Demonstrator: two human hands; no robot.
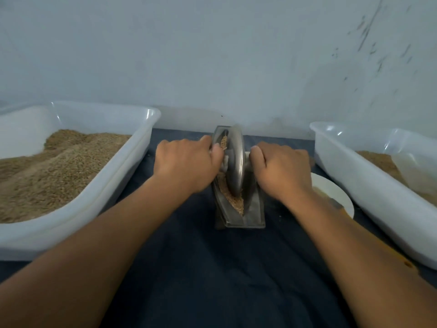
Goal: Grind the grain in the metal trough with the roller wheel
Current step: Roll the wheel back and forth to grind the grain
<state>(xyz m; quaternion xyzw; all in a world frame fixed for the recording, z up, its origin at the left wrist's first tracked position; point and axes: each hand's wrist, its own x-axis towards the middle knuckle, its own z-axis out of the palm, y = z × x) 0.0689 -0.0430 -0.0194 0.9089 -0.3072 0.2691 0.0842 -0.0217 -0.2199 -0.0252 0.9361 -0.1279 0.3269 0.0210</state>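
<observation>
No text, label, brand, number or sign can be read anywhere in the head view. Around the metal trough, nothing written is borne by any surface.
</observation>
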